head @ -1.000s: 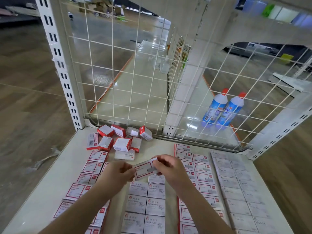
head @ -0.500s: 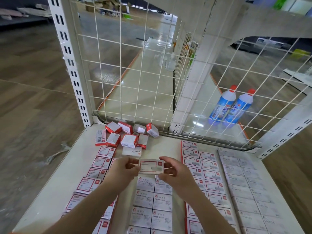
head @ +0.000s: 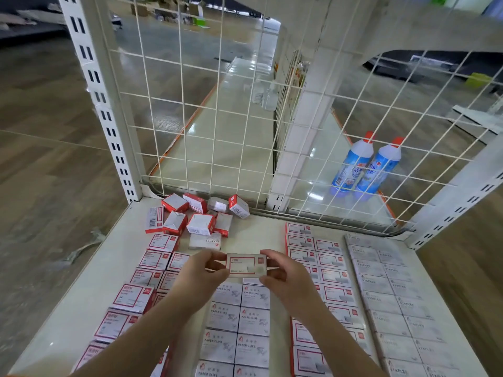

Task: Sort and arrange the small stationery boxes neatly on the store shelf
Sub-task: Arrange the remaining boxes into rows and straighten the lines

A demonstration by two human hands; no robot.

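White store shelf (head: 81,308), wire-grid back, boxes in rows with a loose heap at the rear.
Both the left hand (head: 202,273) and right hand (head: 283,276) pinch one red-framed stationery box (head: 246,263) by its ends, fingers curled on it, above the paper-clip column (head: 236,322). A light end-grip could let it drop and knock the rows askew; it likely belongs with matching red-framed boxes, not here.

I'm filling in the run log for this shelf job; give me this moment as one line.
step: sorting | held: red-framed box | left hand: pinch grip | right hand: pinch grip | unsorted pile: at shelf back
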